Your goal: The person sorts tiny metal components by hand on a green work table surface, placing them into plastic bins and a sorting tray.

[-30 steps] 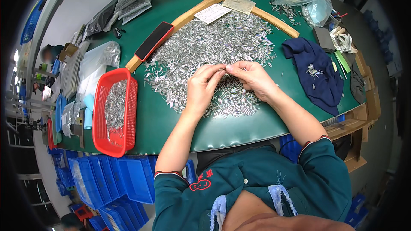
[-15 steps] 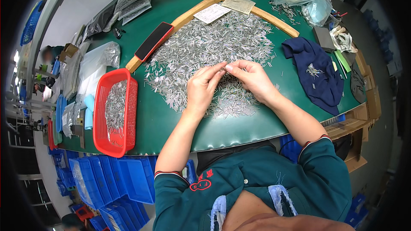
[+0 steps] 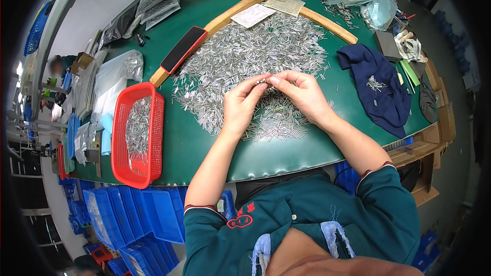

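Observation:
Over a wide heap of small silvery metal pins (image 3: pixel 245 46), my two hands meet fingertip to fingertip. My left hand (image 3: pixel 240 106) pinches a few short metal pins (image 3: pixel 261 82) between thumb and fingers, with their ends showing. The fingers of my right hand (image 3: pixel 303 96) are pressed together at the right side of the same pins. How many pins there are, and what lies under the fingertips, I cannot make out. Loose pins spread on the green table beneath both hands.
A red perforated basket (image 3: pixel 157 138) holding pins stands left. Wooden strips (image 3: pixel 232 13) edge the heap, with a black-and-red flat block (image 3: pixel 184 49) and paper slips (image 3: pixel 253 15) against them. A navy cloth (image 3: pixel 376 84) bearing pins lies right. Blue bins (image 3: pixel 163 214) sit below the table edge.
Both hands stay at the same place over the heap. My left fingers have shifted slightly, and the pin ends between the fingertips now show more plainly.

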Action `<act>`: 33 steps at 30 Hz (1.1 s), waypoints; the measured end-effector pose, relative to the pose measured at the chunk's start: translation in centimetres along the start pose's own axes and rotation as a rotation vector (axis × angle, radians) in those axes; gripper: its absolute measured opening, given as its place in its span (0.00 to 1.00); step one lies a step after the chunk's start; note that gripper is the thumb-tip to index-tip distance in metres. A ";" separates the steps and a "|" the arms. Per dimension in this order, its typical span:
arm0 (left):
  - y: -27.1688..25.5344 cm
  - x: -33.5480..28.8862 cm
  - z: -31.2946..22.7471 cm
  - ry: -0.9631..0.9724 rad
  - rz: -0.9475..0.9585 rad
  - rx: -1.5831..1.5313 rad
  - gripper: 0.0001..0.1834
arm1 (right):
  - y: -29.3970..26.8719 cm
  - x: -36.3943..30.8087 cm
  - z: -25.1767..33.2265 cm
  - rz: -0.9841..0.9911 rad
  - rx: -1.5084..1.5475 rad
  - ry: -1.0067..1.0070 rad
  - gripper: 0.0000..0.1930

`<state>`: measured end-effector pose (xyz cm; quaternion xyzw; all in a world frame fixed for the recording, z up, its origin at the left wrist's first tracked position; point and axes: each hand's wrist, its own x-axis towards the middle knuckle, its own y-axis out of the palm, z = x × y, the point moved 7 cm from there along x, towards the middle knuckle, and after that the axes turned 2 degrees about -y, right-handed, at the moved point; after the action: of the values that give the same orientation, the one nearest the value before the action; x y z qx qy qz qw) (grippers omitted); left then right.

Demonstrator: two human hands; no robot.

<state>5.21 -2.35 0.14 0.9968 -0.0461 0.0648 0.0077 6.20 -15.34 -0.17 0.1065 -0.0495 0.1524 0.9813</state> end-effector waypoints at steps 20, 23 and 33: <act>0.3 0.0 0.3 -0.125 0.059 -0.139 0.12 | 0.7 -0.2 1.0 0.062 0.066 -0.009 0.09; 0.4 -0.1 0.4 -0.130 0.058 -0.156 0.12 | 0.7 -0.1 0.8 0.069 0.078 -0.008 0.09; 0.3 -0.1 0.2 -0.083 0.041 -0.112 0.13 | 0.7 -0.2 1.1 0.067 0.057 -0.039 0.08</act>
<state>5.08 -2.62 -0.07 0.9955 -0.0704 0.0211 0.0601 5.72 -14.97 1.02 0.1358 -0.0679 0.1845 0.9710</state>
